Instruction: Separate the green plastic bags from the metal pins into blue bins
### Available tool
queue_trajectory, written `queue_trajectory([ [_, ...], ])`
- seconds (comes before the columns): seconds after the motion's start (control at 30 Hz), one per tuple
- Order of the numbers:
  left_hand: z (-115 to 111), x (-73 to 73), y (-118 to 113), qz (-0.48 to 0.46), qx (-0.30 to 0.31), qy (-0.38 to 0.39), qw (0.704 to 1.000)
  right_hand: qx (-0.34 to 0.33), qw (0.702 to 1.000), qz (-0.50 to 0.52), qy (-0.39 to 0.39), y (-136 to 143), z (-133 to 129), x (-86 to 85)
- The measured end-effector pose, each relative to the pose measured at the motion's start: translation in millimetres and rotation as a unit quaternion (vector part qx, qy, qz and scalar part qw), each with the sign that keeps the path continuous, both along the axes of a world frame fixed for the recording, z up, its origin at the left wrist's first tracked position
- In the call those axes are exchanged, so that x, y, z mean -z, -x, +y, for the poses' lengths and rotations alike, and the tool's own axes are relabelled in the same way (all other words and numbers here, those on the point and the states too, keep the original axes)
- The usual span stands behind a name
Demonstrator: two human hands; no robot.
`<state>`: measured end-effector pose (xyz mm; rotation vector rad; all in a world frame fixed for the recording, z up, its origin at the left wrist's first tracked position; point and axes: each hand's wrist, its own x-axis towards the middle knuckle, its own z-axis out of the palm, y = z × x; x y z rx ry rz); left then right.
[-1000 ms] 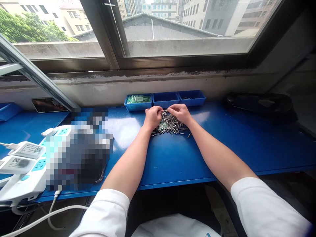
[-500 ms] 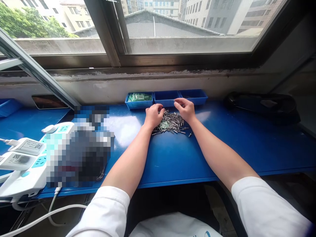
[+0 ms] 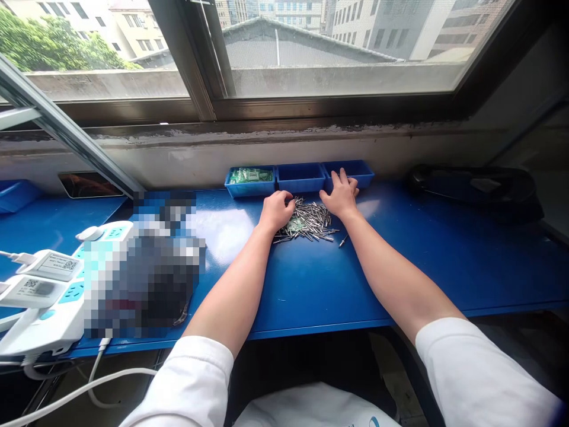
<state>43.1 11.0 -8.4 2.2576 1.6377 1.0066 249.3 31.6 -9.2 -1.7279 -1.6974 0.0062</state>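
A pile of thin metal rivet-like pieces (image 3: 313,220) lies on the blue table between my hands, with something green among them. My left hand (image 3: 278,210) is at the pile's left edge, fingers curled together; what they hold, if anything, is too small to make out. My right hand (image 3: 342,193) is spread at the front edge of the right blue bin (image 3: 363,178), fingertips over it. A middle blue bin (image 3: 301,178) stands beside it, and the left blue bin (image 3: 251,188) holds green packets. One loose metal piece (image 3: 343,241) lies right of the pile.
On the left are a white power strip (image 3: 66,323) with plugs and cables, and a pixelated dark area. A phone (image 3: 89,184) lies behind them near a metal frame (image 3: 89,139). A black bag (image 3: 475,193) rests at the back right, below the window.
My right hand has moved slightly right and its pinched fingers have opened at the right bin. My left hand has barely moved.
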Motion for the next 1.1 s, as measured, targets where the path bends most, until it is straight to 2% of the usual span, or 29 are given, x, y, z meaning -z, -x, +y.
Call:
queue_trajectory([
  [0.1,1.1,1.5,0.4,0.007,0.009,0.010,1.000,-0.041,0.998,0.005,-0.037,4.3,-3.2,-3.5],
  [0.17,2.0,2.9,0.6,0.012,0.013,0.017,1.000,-0.111,0.993,0.006,-0.047,8.7,-6.5,-5.6],
  [0.23,2.5,3.8,0.9,0.014,0.017,0.021,1.000,-0.192,0.981,-0.006,-0.019,14.3,-10.1,-5.8],
  [0.3,2.5,4.3,1.0,0.015,0.018,0.020,1.000,-0.236,0.970,-0.036,0.037,20.9,-13.5,-4.4],
  [0.4,2.1,4.3,1.0,0.018,0.020,0.019,0.999,-0.225,0.965,-0.087,0.106,30.3,-16.8,-1.5],
  [0.5,1.7,4.0,0.7,0.023,0.021,0.019,0.999,-0.211,0.966,-0.088,0.118,36.0,-17.1,0.2],
  [0.87,-0.2,2.1,1.0,0.023,0.038,0.016,0.999,-0.224,0.972,-0.014,0.069,32.7,-12.5,4.6],
  [1.1,-1.0,0.9,0.3,0.006,0.036,0.002,0.999,-0.187,0.982,0.009,0.018,32.0,-14.5,3.4],
])
